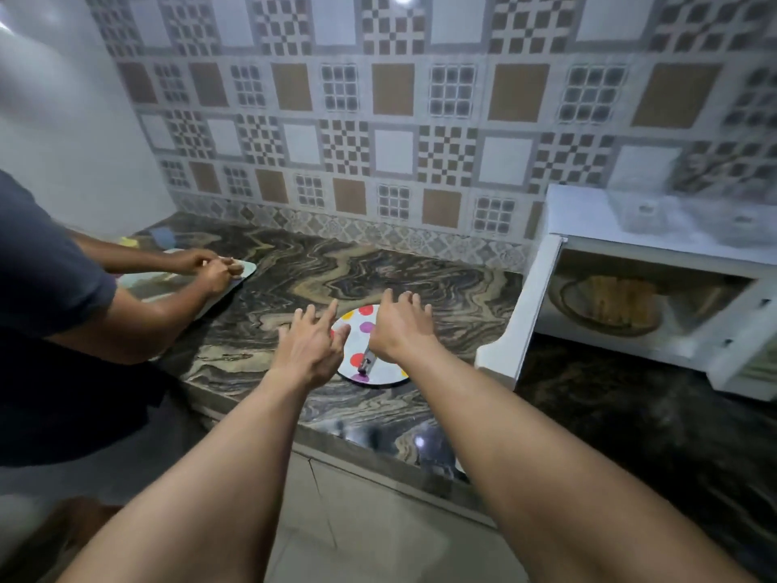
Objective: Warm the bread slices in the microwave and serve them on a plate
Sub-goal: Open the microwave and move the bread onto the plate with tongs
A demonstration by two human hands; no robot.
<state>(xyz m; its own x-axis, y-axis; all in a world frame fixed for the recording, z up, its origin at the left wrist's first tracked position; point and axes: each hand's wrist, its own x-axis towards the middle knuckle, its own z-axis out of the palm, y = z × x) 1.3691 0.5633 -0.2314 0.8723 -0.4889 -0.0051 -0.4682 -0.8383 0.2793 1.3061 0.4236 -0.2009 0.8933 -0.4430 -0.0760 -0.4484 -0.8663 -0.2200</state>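
A white plate with coloured dots (360,330) lies on the marbled counter (294,279), with a small metal utensil (366,366) resting on it. My left hand (311,342) hovers over the plate's left edge with fingers spread. My right hand (399,326) hovers over its right side, fingers straight, holding nothing. To the right stands a white microwave (656,296) with its door (515,326) swung open. Bread slices (622,298) lie on the glass turntable inside.
Another person in a dark shirt (46,288) stands at the left, both hands working over a pale tray (235,273) on the counter. The patterned tile wall runs behind. The counter's front edge (378,452) lies below my forearms.
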